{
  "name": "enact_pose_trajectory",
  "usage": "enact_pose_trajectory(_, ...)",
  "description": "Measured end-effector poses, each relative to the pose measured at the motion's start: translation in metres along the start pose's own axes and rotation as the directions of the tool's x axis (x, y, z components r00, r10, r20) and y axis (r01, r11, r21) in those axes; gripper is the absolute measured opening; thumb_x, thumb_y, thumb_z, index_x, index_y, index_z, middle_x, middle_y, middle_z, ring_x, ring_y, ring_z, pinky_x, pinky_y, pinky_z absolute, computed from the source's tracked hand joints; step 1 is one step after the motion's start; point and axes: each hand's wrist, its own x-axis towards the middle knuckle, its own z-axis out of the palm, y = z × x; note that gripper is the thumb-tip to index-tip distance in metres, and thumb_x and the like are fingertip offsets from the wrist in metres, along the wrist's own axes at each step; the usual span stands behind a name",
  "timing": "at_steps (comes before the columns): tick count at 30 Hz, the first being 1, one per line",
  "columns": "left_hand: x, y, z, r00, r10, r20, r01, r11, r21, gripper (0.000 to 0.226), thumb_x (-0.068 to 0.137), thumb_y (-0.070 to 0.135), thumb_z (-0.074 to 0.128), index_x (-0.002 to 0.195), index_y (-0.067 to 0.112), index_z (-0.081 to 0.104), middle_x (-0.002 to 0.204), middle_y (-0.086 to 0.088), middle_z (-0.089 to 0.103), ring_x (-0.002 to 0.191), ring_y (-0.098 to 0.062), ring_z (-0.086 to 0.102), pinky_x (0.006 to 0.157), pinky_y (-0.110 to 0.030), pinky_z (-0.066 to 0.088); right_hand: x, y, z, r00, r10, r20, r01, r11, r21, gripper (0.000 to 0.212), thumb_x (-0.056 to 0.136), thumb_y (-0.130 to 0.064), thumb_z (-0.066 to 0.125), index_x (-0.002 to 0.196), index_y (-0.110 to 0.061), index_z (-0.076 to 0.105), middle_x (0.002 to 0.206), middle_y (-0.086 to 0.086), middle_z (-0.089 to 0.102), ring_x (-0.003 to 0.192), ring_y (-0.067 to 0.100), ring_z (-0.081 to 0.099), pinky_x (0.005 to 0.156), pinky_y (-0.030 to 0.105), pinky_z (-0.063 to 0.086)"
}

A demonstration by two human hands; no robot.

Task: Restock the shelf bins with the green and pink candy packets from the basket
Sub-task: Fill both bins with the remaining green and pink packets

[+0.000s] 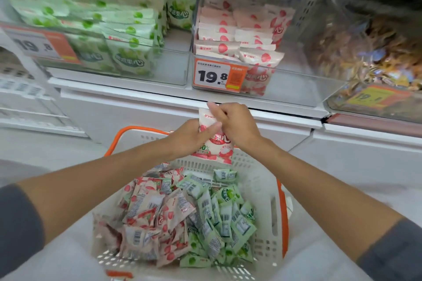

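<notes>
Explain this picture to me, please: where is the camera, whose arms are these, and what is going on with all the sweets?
No machine here: a person wears one camera on the head, looking down at their own arms. Both hands hold one pink packet over the far end of a white basket with an orange rim. The left hand grips its side and the right hand pinches its top. In the basket lie more pink packets on the left and green packets on the right. On the shelf behind stand clear bins, among them a green bin and a pink bin with a price tag reading 19.8.
</notes>
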Motion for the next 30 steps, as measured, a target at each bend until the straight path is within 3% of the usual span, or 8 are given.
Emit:
enact_pose_trajectory(6,0.007,0.011,-0.01,0.97,0.124,-0.207,-0.131,0.991,-0.021,0.044,0.094,0.045,0.041,0.063,0.015,0.035,0.05,0.008,0.028,0.048,-0.009,0.024,0.047,-0.021,0.022,0.019,-0.009,-0.014,0.974,-0.109,-0.199,0.115,0.993,0.018,0.06,0.099,-0.044,0.048,0.045,-0.022,0.032,0.041,-0.004,0.036,0.044,0.015,0.036,0.051,0.035,0.031)
enact_pose_trajectory(9,0.009,0.021,-0.02,0.965,0.135,-0.225,-0.138,0.99,0.005,0.045,0.095,0.045,0.043,0.07,0.009,0.053,0.057,0.013,0.054,0.051,-0.009,0.048,0.053,-0.022,0.039,0.018,-0.018,-0.029,0.981,-0.083,-0.175,0.113,0.979,0.169,0.057,0.099,-0.043,0.047,0.049,-0.015,0.043,0.047,0.002,0.047,0.047,0.016,0.043,0.053,0.033,0.035)
enact_pose_trajectory(12,0.016,0.041,-0.03,0.92,0.163,-0.355,-0.177,0.984,-0.006,0.038,0.101,0.041,0.045,0.097,0.013,0.07,0.091,0.002,0.075,0.087,-0.015,0.071,0.08,-0.034,0.056,0.019,-0.03,-0.063,0.996,0.025,-0.084,0.019,0.872,0.49,0.042,0.098,-0.037,0.053,0.083,0.002,0.064,0.072,0.004,0.07,0.065,0.015,0.066,0.062,0.031,0.052)
enact_pose_trajectory(15,0.034,0.079,-0.036,0.845,0.263,-0.466,-0.253,0.964,0.085,0.045,0.101,0.042,0.044,0.068,0.014,0.057,0.059,0.008,0.058,0.058,-0.014,0.053,0.061,-0.034,0.043,0.019,-0.033,-0.106,0.997,0.037,0.072,-0.075,0.759,0.646,0.041,0.086,-0.028,0.072,0.118,-0.007,0.06,0.095,-0.001,0.073,0.083,0.015,0.072,0.074,0.031,0.058)
enact_pose_trajectory(20,0.086,0.156,-0.033,0.824,0.363,-0.435,-0.298,0.931,0.211,0.043,0.103,0.045,0.034,0.08,0.016,0.056,0.074,0.004,0.056,0.068,-0.006,0.05,0.058,-0.016,0.037,0.033,-0.023,-0.171,0.996,0.077,-0.049,-0.028,0.762,0.647,0.029,0.08,-0.004,0.075,0.108,-0.004,0.066,0.094,0.007,0.074,0.077,0.014,0.071,0.07,0.026,0.057)
enact_pose_trajectory(23,0.128,0.167,-0.039,0.885,0.327,-0.332,-0.179,0.896,0.406,0.047,0.102,0.052,0.026,0.095,0.016,0.055,0.09,0.003,0.056,0.086,-0.016,0.052,0.074,-0.03,0.039,0.06,0.008,-0.203,0.933,0.236,-0.27,0.013,0.73,0.684,0.02,0.081,-0.005,0.075,0.099,-0.008,0.068,0.092,0.006,0.073,0.075,0.015,0.069,0.073,0.031,0.059)
enact_pose_trajectory(26,0.163,0.149,-0.052,0.97,0.178,-0.164,-0.015,0.719,0.694,0.066,0.098,0.061,0.025,0.121,0.006,0.054,0.12,-0.012,0.06,0.108,-0.029,0.055,0.092,-0.04,0.043,0.095,0.046,-0.206,0.852,0.381,-0.358,-0.11,0.8,0.589,0.015,0.08,-0.007,0.077,0.084,-0.013,0.063,0.084,0.001,0.066,0.071,0.012,0.063,0.068,0.029,0.053)
enact_pose_trajectory(30,0.177,0.129,-0.058,0.988,0.112,-0.105,0.011,0.627,0.779,0.065,0.098,0.061,0.018,0.124,0.014,0.055,0.126,-0.007,0.058,0.115,-0.025,0.051,0.106,-0.046,0.036,0.149,0.081,-0.181,0.846,0.467,-0.256,-0.287,0.805,0.519,0.043,0.076,-0.015,0.082,0.114,-0.005,0.063,0.105,0.002,0.063,0.096,0.017,0.061,0.086,0.026,0.049)
